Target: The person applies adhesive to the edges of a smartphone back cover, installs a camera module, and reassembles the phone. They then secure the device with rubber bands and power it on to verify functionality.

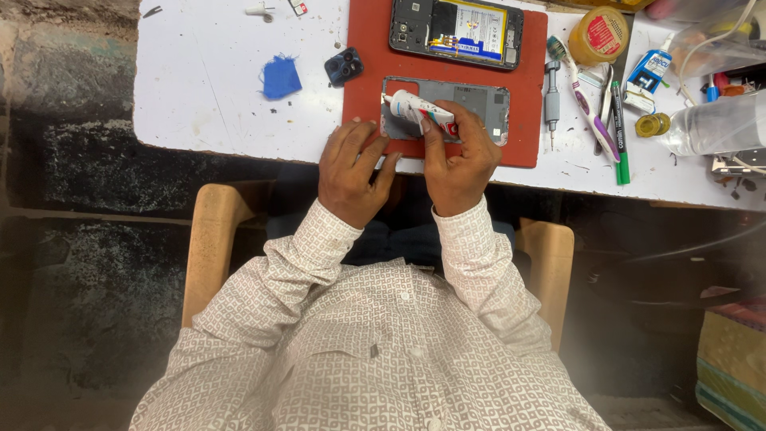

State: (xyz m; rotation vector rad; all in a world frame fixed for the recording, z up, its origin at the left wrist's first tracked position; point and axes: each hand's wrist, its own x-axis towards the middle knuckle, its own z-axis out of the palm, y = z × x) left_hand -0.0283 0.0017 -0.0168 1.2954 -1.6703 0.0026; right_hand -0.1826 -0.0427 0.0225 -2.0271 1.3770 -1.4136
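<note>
Fingers of the right hand hide the lower part of a small white tube, pinched with its nozzle touching the grey phone frame. The left hand, fingers loosely bent, presses the frame's near corner on the red mat. Beyond the hands lies an opened phone; a screwdriver and toothbrush lie to the right on the table.
</note>
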